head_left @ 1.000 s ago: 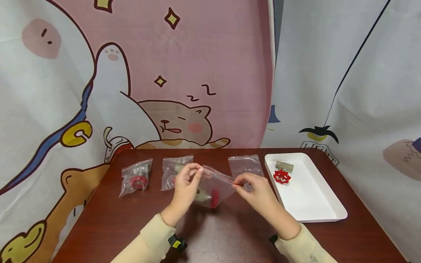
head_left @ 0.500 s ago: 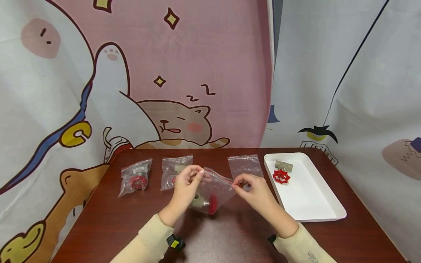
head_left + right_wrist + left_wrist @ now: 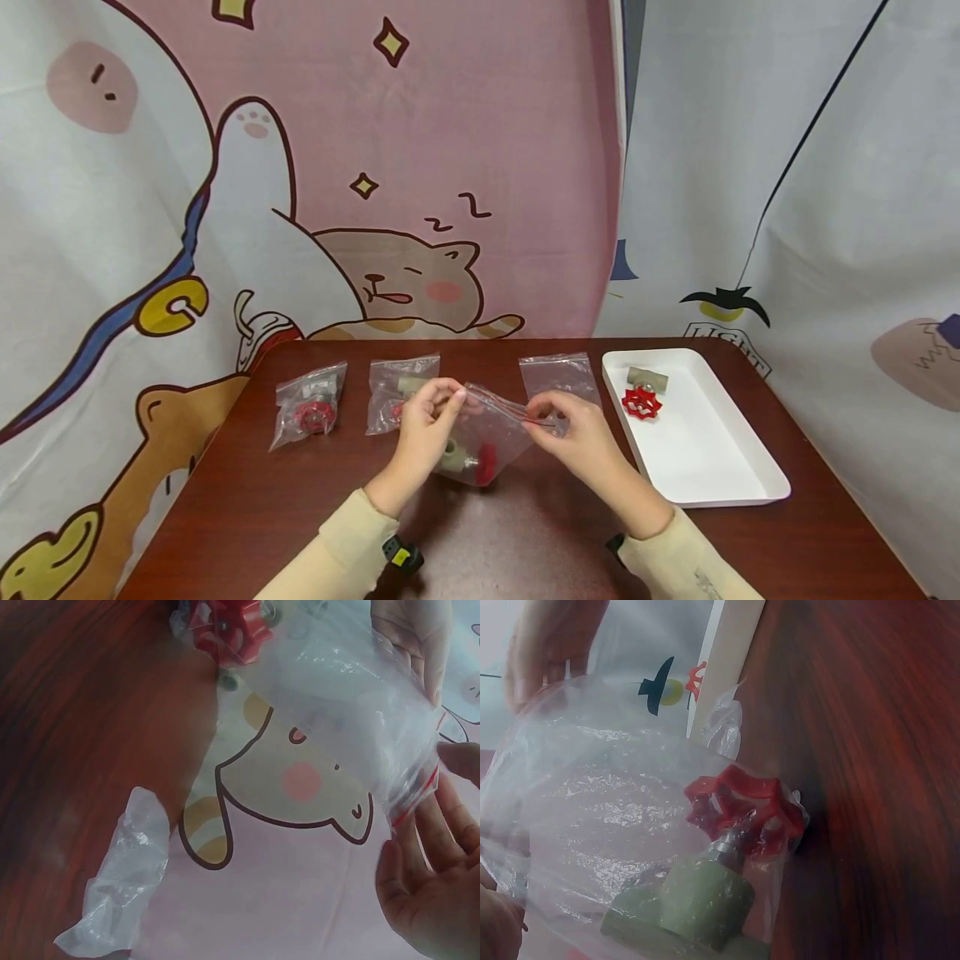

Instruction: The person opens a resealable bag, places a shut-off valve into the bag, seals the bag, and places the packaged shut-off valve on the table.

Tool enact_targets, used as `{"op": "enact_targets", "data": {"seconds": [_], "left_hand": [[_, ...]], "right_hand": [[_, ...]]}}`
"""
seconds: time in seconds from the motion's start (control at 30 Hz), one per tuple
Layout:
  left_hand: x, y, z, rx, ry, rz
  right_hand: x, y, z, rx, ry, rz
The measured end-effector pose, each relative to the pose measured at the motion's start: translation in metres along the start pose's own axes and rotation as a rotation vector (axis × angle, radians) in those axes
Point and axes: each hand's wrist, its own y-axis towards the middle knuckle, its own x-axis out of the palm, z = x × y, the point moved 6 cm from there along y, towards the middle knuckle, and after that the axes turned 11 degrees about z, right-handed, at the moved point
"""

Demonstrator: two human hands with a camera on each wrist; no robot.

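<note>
Both hands hold up a clear zip bag [image 3: 504, 429] by its top edge, above the middle of the table. Inside, low in the bag, lies a valve with a grey-green body [image 3: 709, 900] and a red handwheel [image 3: 746, 810]. My left hand [image 3: 426, 429] pinches the left end of the zip edge between thumb and fingers. Farther right along the zip, my right hand [image 3: 581, 429] pinches the edge. A red line marks the zip strip [image 3: 424, 791] in the right wrist view.
Two bagged valves lie at the back left: one bag [image 3: 310, 404] farther left, another bag [image 3: 386, 383] partly behind my left hand. A flat bag [image 3: 562, 372] lies behind my right hand. The white tray [image 3: 720, 442] at right holds a valve [image 3: 643, 393].
The bagged valve has sunk slightly and swung a little, its red handwheel now lower. My right hand has shifted slightly left along the zip edge; the left hand stays almost in place.
</note>
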Motion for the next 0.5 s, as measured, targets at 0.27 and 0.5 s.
{"op": "enact_targets", "data": {"seconds": [0.27, 0.5], "left_hand": [[0.001, -0.003, 0.017, 0.044, 0.066, 0.027], [0.000, -0.003, 0.017, 0.077, 0.127, 0.031]], "right_hand": [[0.019, 0.012, -0.008, 0.014, -0.062, -0.094], [0.035, 0.016, -0.014, -0.008, -0.096, -0.134]]}}
